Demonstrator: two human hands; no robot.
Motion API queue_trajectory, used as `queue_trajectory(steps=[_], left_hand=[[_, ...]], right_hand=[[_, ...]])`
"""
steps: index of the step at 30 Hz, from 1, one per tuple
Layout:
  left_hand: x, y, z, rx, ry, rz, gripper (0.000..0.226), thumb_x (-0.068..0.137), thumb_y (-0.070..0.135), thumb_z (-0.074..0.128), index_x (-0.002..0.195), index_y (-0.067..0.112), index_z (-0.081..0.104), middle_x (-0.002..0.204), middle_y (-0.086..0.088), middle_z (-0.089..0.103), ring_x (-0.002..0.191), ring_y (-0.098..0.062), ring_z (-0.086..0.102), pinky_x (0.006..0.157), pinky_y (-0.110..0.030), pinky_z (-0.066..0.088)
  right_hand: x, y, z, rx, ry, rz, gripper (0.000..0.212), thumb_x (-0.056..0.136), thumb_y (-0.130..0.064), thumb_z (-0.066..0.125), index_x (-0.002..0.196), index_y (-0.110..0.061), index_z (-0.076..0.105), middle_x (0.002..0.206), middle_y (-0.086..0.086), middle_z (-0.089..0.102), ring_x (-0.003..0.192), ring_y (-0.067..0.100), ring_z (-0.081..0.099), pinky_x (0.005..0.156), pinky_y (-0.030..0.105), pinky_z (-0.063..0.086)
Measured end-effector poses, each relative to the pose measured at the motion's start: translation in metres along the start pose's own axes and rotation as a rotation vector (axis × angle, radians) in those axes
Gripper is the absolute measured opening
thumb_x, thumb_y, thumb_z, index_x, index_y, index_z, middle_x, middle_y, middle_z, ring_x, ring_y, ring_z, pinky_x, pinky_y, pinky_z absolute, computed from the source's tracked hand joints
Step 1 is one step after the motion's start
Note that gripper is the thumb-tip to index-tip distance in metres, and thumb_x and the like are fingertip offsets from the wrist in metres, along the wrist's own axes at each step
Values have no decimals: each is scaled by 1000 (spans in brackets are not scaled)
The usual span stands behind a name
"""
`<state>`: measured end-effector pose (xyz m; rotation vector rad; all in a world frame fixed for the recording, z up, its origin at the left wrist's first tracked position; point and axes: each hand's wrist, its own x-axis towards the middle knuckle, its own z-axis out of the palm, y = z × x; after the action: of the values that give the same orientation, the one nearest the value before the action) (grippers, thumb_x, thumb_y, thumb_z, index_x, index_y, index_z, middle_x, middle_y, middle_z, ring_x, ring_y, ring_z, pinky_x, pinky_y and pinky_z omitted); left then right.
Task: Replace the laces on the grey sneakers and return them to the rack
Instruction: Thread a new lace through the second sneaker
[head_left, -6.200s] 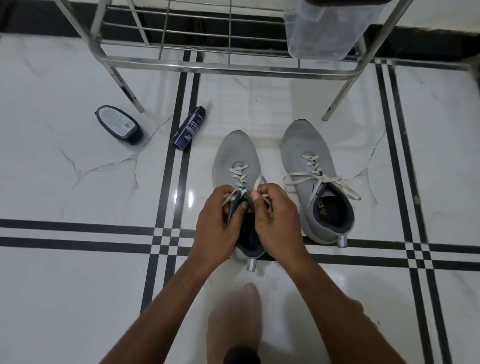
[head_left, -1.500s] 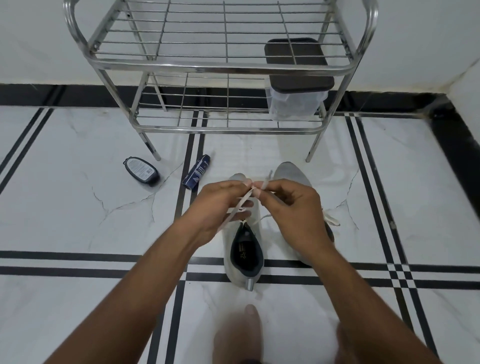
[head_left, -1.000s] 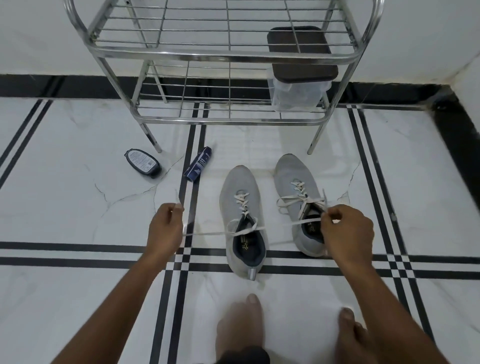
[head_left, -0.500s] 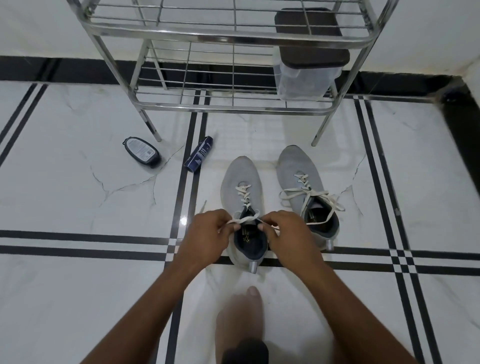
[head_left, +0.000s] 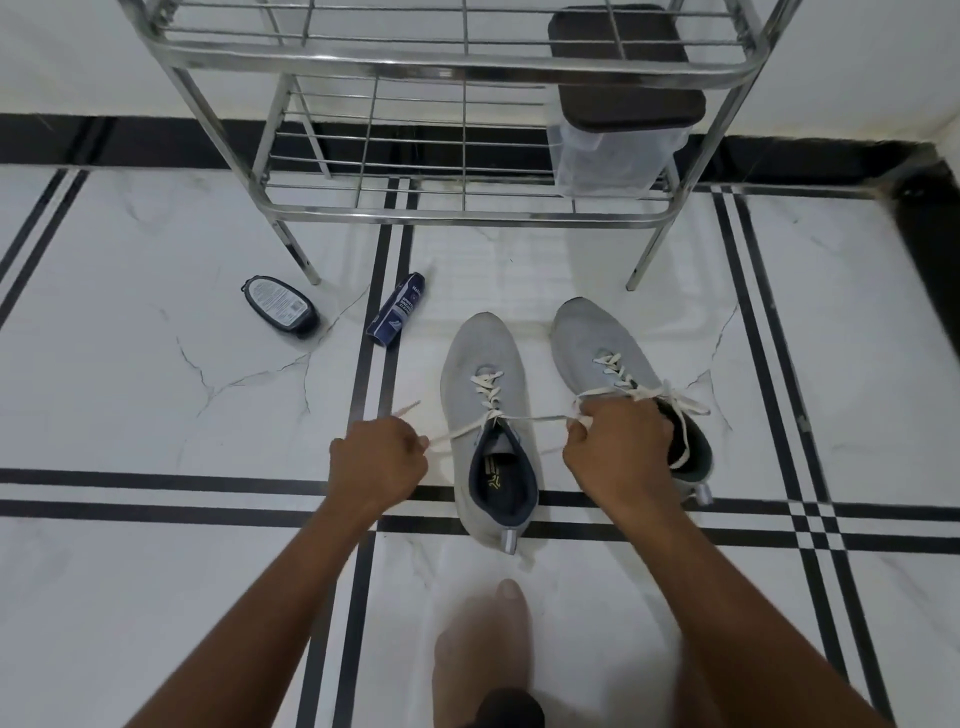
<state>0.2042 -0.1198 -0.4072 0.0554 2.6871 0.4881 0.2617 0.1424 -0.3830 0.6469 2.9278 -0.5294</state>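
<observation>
Two grey sneakers stand side by side on the white floor, toes pointing toward the rack. The left sneaker has a white lace threaded through its eyelets. My left hand grips one lace end to the left of this shoe. My right hand pinches the other end to its right, and the lace runs taut between them across the shoe's opening. The right sneaker carries a tied white lace, and my right hand covers part of its heel. The metal rack stands behind the shoes.
A clear tub with a dark lid sits on the rack's lower shelf at the right. A black oval bottle and a blue tube lie on the floor left of the shoes. My bare foot is below the left sneaker.
Half a second ago both hands were close together over the left sneaker's tongue. They have since moved apart sideways, pulling the lace ends tight.
</observation>
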Motion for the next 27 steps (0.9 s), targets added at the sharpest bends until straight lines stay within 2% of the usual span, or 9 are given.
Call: queue_trajectory(steps=[2, 3, 7, 10, 13, 16, 20, 24, 27], left_hand=[[-2, 6, 8, -80, 109, 204, 30, 103, 29, 66, 131, 22, 74, 134, -3, 72, 126, -28, 63, 109, -46, 50], [-4, 12, 11, -166, 123, 306, 33, 102, 24, 67, 134, 21, 72, 134, -1, 72, 126, -25, 63, 109, -43, 50], [-1, 35, 11, -245, 90, 358, 12, 101, 21, 67, 100, 18, 79, 96, 2, 76, 92, -20, 68, 88, -45, 57], [1, 36, 6, -185, 181, 442, 12, 99, 25, 62, 93, 18, 69, 88, 4, 68, 82, -17, 63, 79, -41, 54], [5, 24, 8, -6, 208, 560, 16, 99, 30, 60, 91, 16, 65, 87, 2, 65, 78, -19, 61, 71, -37, 51], [9, 14, 14, 2, 133, 508, 19, 100, 32, 66, 92, 15, 70, 87, 2, 68, 80, -19, 64, 68, -37, 54], [1, 29, 4, -109, -72, 231, 33, 107, 41, 51, 87, 17, 62, 83, 4, 67, 77, -19, 64, 69, -38, 52], [-17, 41, -27, -732, -304, 94, 39, 111, 40, 54, 90, 10, 67, 80, -1, 70, 75, -14, 68, 75, -36, 55], [-29, 50, -39, -942, -278, 189, 12, 103, 20, 70, 105, 12, 79, 98, 1, 81, 93, -16, 77, 84, -30, 59]], right_hand=[[1, -9, 1, -64, -7, -138, 33, 99, -34, 69, 130, -26, 73, 134, 1, 69, 129, 35, 56, 107, 53, 40], [3, -13, 2, -8, -52, -206, 35, 100, -35, 69, 135, -32, 71, 140, -4, 66, 132, 32, 53, 110, 53, 36], [7, -18, 9, 95, -186, -315, 16, 102, -38, 65, 105, -37, 81, 102, -13, 78, 104, 18, 65, 102, 47, 42], [12, -12, 7, 246, -144, -318, 16, 100, -36, 67, 96, -30, 81, 85, -13, 77, 83, 10, 68, 89, 38, 53], [14, -2, 7, 261, -125, -254, 14, 98, -24, 74, 89, -21, 84, 81, -7, 79, 73, 10, 70, 71, 26, 53], [12, 5, 19, 158, -203, -167, 18, 95, -22, 70, 82, -21, 82, 77, -4, 77, 70, 13, 70, 72, 35, 60], [15, 4, 8, 200, -315, -46, 27, 95, -35, 70, 78, -19, 82, 73, -7, 78, 73, 12, 73, 78, 36, 63], [7, -10, -41, 882, -666, 184, 28, 100, -38, 75, 93, -13, 86, 87, -2, 80, 68, 13, 58, 78, 30, 54], [1, -23, -55, 1093, -667, 113, 16, 97, -23, 79, 109, -13, 84, 103, 1, 82, 74, 6, 60, 80, 25, 51]])
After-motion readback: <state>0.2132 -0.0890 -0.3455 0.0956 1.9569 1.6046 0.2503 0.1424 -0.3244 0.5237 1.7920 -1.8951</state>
